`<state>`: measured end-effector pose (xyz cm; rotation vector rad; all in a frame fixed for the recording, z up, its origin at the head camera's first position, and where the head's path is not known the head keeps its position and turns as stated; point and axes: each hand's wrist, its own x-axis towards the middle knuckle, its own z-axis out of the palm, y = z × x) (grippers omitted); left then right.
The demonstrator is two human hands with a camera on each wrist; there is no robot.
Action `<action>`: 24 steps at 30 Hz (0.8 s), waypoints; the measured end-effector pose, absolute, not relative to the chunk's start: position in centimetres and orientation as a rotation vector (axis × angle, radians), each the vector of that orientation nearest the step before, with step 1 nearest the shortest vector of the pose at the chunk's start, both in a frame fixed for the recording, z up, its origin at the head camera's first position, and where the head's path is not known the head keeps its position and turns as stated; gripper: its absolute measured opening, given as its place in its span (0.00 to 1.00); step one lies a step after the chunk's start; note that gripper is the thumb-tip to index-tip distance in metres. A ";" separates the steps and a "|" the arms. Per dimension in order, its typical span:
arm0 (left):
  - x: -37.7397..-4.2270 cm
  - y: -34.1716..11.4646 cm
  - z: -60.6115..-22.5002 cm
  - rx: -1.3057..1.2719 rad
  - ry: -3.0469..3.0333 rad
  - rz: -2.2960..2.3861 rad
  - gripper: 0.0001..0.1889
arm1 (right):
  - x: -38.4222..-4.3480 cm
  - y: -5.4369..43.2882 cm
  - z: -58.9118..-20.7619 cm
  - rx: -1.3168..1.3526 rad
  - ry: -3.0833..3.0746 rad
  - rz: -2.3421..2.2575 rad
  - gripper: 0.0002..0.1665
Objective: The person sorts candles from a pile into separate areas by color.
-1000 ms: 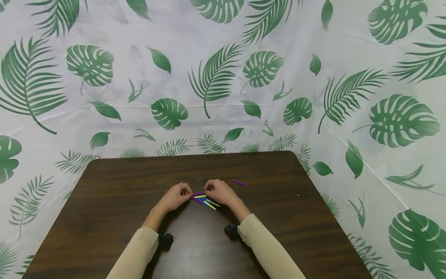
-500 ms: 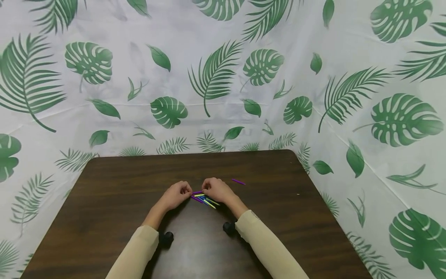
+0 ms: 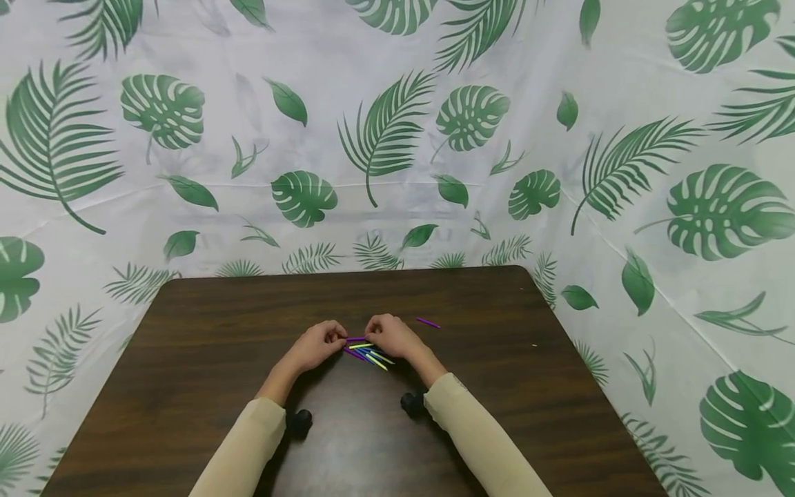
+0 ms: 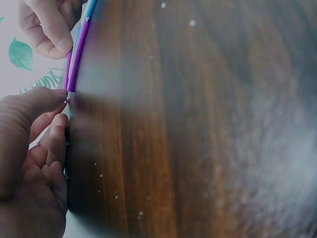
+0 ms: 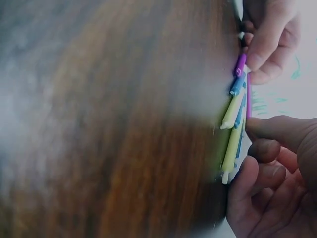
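Note:
Both hands work close together over a small pile of thin candles in the middle of the table. A purple candle [image 3: 356,339] spans the gap at the pile's far side. My left hand [image 3: 317,346] pinches its left end between thumb and fingertips. At the other end, my right hand [image 3: 395,338] pinches it too. Just nearer to me lie several loose candles: a yellow candle [image 5: 231,151] with a pale wick, a blue candle [image 5: 238,83] and another purple candle [image 4: 79,59]. They overlap at angles.
A single purple candle [image 3: 428,322] lies apart, beyond the right hand. A tiny pale bit [image 3: 534,345] sits farther right on the dark wooden table [image 3: 497,428]. Behind and to the right hangs a white leaf-print cloth [image 3: 385,228].
Both hands stay at the pile, keeping the purple candle between them. The right hand shifted slightly left, then back right. The pile and the lone candle look the same.

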<state>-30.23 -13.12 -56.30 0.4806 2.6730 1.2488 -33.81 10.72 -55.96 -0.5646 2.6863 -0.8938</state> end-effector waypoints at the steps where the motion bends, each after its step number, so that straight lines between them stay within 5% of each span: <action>1: -30.3 -13.0 -56.3 0.482 2.673 1.254 0.06 | -33.9 10.9 -55.9 -0.572 2.688 -0.900 0.07; 24: -30.1 -12.7 -56.4 0.453 2.681 1.166 0.07 | -34.0 15.1 -54.7 -0.457 2.777 -0.947 0.09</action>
